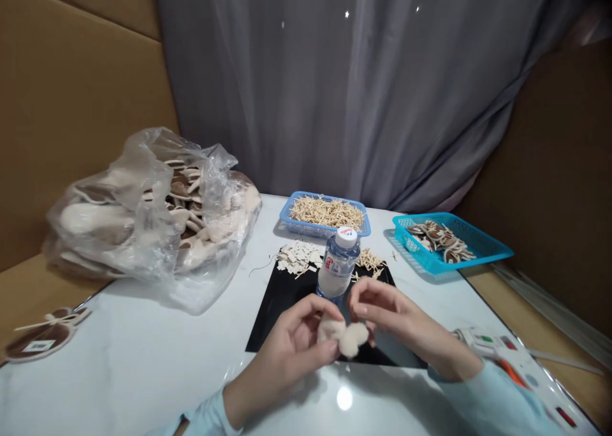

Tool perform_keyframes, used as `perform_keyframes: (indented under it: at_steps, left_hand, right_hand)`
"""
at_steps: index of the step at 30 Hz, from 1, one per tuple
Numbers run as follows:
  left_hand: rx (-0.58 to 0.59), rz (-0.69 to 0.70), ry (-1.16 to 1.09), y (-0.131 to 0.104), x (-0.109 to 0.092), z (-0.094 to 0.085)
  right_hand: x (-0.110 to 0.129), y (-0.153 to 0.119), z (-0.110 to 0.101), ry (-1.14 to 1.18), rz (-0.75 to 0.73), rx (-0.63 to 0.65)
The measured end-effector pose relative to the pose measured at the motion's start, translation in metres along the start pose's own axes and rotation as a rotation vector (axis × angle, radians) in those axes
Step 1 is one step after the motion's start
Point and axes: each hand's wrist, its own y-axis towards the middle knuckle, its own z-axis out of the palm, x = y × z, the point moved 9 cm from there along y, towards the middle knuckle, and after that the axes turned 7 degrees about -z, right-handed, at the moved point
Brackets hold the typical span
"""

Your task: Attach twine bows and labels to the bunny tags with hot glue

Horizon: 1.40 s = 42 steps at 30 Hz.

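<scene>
Grey curtain [335,104] fills the back of my head view, with brown cardboard [71,104] walling off the left side and more at the right. Before me is a white table [157,372], glossy enough to throw back a bright spot of light near my forearms. On it lies a black mat [268,321], and just above the mat's near part I have the fluff [352,340], a small cream piece with rounded lobes.

My left hand [301,340] has it clamped between thumb and forefinger, the lobed end poking out to the right. My right hand [396,312] is close against that end, fingers bent and thumb near them; I cannot tell whether they pinch anything. Both my sleeves [497,398] are pale blue.

Beyond my fingers a capped bottle [339,264] stands upright on the mat, between white slips [299,257] on its left and loose sticks [371,261] on its right. Behind it, a blue basket [284,219] is heaped with more sticks. Farther right, a turquoise basket [488,257] holds brown-and-cream pieces [442,238]. To my left bulges a clear bag [220,245] of similar pieces, and nearer me lies a labelled brown one [41,340]. A power strip [492,343] sits beside my right wrist.
</scene>
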Motion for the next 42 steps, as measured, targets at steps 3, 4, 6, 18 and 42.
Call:
perform_keyframes:
  at_steps: [3,4,6,18,42]
  left_hand:
    - [0.008,-0.251,-0.389,0.007,0.026,0.006]
    - [0.001,-0.307,-0.454,0.008,0.032,0.009]
    - [-0.002,-0.379,-0.523,0.009,0.04,0.015]
    - [-0.011,-0.471,-0.546,0.015,0.061,0.029]
    - [-0.039,-0.362,0.087,0.04,0.057,0.025]
  right_hand:
    - [0.013,-0.013,-0.003,-0.161,-0.231,-0.091]
    - [0.013,-0.017,0.0,-0.2,-0.257,-0.092]
    - [0.008,-0.021,0.0,-0.231,-0.24,-0.126]
    - [-0.008,-0.04,-0.019,-0.373,-0.072,-0.332]
    - [-0.023,-0.023,-0.051,-0.064,-0.026,-0.176]
